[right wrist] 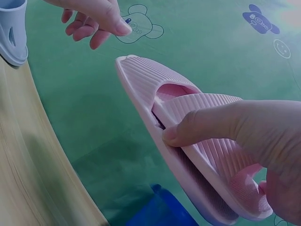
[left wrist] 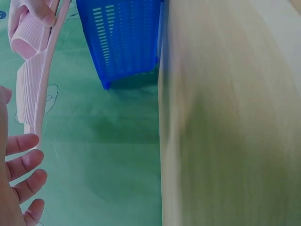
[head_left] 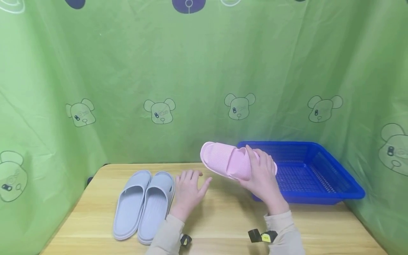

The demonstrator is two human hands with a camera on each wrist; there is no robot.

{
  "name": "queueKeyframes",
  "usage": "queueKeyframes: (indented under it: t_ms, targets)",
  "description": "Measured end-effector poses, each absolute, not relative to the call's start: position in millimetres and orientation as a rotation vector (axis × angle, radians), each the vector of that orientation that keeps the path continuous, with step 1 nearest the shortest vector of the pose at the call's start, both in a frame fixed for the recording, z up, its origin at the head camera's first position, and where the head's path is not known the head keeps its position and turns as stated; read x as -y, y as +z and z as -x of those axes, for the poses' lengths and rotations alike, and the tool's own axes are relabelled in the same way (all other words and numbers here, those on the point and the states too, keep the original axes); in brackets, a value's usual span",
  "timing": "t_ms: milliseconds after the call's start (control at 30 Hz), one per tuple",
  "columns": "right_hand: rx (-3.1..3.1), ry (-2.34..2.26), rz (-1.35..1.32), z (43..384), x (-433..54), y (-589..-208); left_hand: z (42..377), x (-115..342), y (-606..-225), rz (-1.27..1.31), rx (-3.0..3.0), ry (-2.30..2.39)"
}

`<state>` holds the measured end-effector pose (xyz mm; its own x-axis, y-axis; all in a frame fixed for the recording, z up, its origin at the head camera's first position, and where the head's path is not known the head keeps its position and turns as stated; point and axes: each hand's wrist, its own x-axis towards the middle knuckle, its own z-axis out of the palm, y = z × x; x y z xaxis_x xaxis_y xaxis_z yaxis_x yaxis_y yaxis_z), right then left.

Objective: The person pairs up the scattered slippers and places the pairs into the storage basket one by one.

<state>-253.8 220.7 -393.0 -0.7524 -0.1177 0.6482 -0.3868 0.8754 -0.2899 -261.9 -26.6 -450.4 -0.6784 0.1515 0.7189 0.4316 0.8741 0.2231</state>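
A pair of pink slippers (head_left: 220,156) with ribbed straps hangs in the air in my right hand (head_left: 262,177). In the right wrist view the two slippers (right wrist: 150,77) lie stacked together, toes at opposite ends, and the thumb presses on the edge of one sole. My left hand (head_left: 189,189) holds nothing; its fingers (left wrist: 28,162) are spread and loosely bent, just left of the pink pair. Beside that hand, a pair of grey slippers (head_left: 127,212) stands side by side on the wooden table (head_left: 216,219).
Behind and right of my right hand sits a blue plastic basket (head_left: 318,196) with slotted walls, on the table's right side. A green curtain (head_left: 197,71) with bear prints encloses the back and both sides.
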Motion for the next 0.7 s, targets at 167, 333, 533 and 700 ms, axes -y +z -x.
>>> queueKeyframes:
  t_ms: [167,333,533,700]
  targets:
    - [2.399,0.529,-0.354,253.2,-227.8,-392.9,260.9,21.5,-452.7,0.450,2.292,-0.494]
    - [2.406,0.523,-0.344,251.6,-236.0,-391.3,260.7,17.4,-454.3,0.477,2.294,-0.485]
    - [2.384,0.501,-0.348,250.8,-247.2,-391.9,258.6,13.5,-455.9,0.523,2.311,-0.473]
    - [2.381,0.494,-0.343,250.0,-255.7,-392.1,255.9,9.8,-455.2,0.558,2.310,-0.453]
